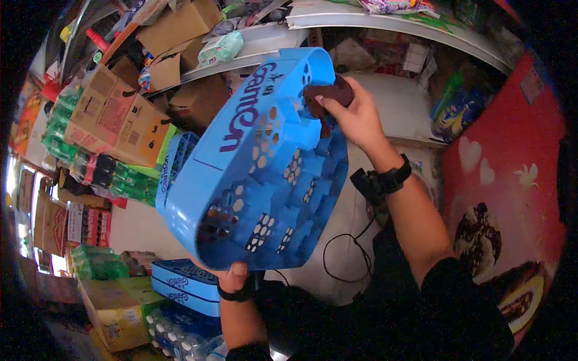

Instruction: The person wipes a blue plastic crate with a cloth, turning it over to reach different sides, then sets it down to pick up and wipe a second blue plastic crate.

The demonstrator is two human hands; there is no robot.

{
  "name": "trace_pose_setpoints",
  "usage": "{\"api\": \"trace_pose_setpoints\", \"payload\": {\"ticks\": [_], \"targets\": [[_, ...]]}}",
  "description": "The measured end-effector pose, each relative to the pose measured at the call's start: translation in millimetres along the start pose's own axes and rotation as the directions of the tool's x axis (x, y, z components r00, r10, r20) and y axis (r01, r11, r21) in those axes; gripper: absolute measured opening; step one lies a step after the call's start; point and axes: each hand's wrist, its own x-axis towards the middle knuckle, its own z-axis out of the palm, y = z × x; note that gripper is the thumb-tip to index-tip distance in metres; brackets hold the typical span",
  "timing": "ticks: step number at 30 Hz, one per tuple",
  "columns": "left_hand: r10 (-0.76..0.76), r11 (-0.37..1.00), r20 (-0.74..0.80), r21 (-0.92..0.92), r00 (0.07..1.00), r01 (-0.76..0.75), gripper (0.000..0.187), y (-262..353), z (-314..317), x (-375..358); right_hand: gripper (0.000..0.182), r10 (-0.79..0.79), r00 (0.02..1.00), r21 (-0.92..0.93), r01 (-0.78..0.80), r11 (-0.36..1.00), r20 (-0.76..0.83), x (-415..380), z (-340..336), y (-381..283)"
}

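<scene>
A big blue crate (265, 162) fills the middle of the view, tipped up on edge so its open, honeycombed inside faces the camera, with purple lettering along its upper wall. The left hand (236, 275) grips the crate's lower rim from beneath, thumb on the near side and the other fingers hidden behind the plastic, so it is closed on the rim. The right hand (355, 117) reaches to the crate's top corner, where its fingers are pressed together around a dark brown cloth (328, 96) held against the plastic inside the rim. A black watch (394, 177) sits on the right wrist and a black band on the left one. Below and left of the crate lies a stack of more blue crates (180, 286), and another blue crate (174, 159) stands just behind its left edge. Further left of the crate are cardboard boxes (114, 117) and shrink-wrapped packs of green bottles (60, 129). Above the crate a white shelf (385, 21) curves across, loaded with packets. To the right of the crate stands a red wall (506, 162) with white shapes on it.
</scene>
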Motion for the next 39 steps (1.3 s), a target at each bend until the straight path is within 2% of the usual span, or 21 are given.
{"api": "trace_pose_setpoints", "payload": {"ticks": [1, 2, 4, 7, 10, 13, 16, 17, 20, 22, 23, 26, 30, 33, 36, 39], "targets": [[0.002, 1.000, 0.008, 0.003, 1.000, -0.002, 0.103, -1, 2, 0, 0.033, 0.012, 1.000, -0.050, -0.012, 0.999, -0.007, -1, -3, 4], [0.011, 1.000, 0.015, 0.008, 1.000, -0.011, 0.103, -3, 5, -1, 0.034, 0.054, 0.998, -0.219, -0.058, 0.974, -0.024, -3, -7, 5], [-0.039, 0.999, 0.047, -0.008, 0.998, 0.040, 0.104, -4, 0, -5, 0.037, 0.128, 0.989, -0.529, -0.149, 0.836, -0.076, -4, -11, -13], [-0.139, 0.989, 0.120, -0.034, 0.983, 0.144, 0.105, -2, -7, -9, 0.042, 0.018, 0.991, -0.565, -0.090, 0.820, -0.131, 1, -13, -15], [-0.178, 0.983, 0.161, -0.019, 0.971, 0.183, 0.106, 2, -4, -9, 0.043, -0.183, 0.965, -0.487, 0.071, 0.870, -0.187, 2, -8, -20], [-0.173, 0.985, 0.165, 0.040, 0.971, 0.168, 0.107, 4, 3, -3, 0.043, -0.577, 0.809, -0.637, 0.388, 0.666, -0.111, 11, -13, -29], [-0.145, 0.977, 0.146, 0.175, 0.979, 0.118, 0.108, 7, 14, -1, 0.044, -0.414, 0.910, -0.466, 0.363, 0.807, -0.008, -1, -10, -52], [-0.132, 0.966, 0.140, 0.242, 0.981, 0.096, 0.108, 9, 17, -3, 0.043, -0.401, 0.913, -0.438, 0.393, 0.808, 0.080, -3, -6, -52], [-0.070, 0.880, 0.132, 0.475, 0.989, -0.001, 0.109, 13, 30, -4, 0.039, -0.308, 0.929, -0.398, 0.368, 0.841, 0.207, -18, 12, -54], [0.014, 0.822, 0.148, 0.561, 0.989, -0.095, 0.110, 9, 37, -2, 0.033, -0.314, 0.935, -0.400, 0.355, 0.845, 0.165, -20, 16, -45], [0.150, 0.816, 0.163, 0.536, 0.975, -0.215, 0.112, -3, 40, 1, 0.032, -0.290, 0.942, -0.408, 0.334, 0.850, 0.166, -21, 15, -42], [0.193, 0.827, 0.127, 0.512, 0.973, -0.231, 0.110, -3, 46, -2, 0.028, -0.224, 0.966, -0.390, 0.259, 0.884, 0.132, -23, 19, -46], [0.088, 0.880, 0.059, 0.463, 0.994, -0.105, 0.107, 4, 69, 0, 0.023, -0.039, 0.996, -0.281, 0.059, 0.958, 0.076, -27, 31, -36], [0.082, 0.881, 0.016, 0.466, 0.997, -0.080, 0.105, 2, 70, 2, 0.021, -0.145, 0.982, -0.138, 0.162, 0.977, 0.124, -27, 30, -29], [0.090, 0.884, -0.009, 0.462, 0.996, -0.076, 0.103, 2, 70, 6, 0.018, -0.099, 0.983, -0.114, 0.117, 0.987, 0.154, -28, 27, -27], [0.078, 0.897, -0.002, 0.436, 0.997, -0.070, 0.103, -4, 70, 11, 0.015, -0.129, 0.988, -0.421, 0.154, 0.894, 0.088, -31, 23, -20]]}}
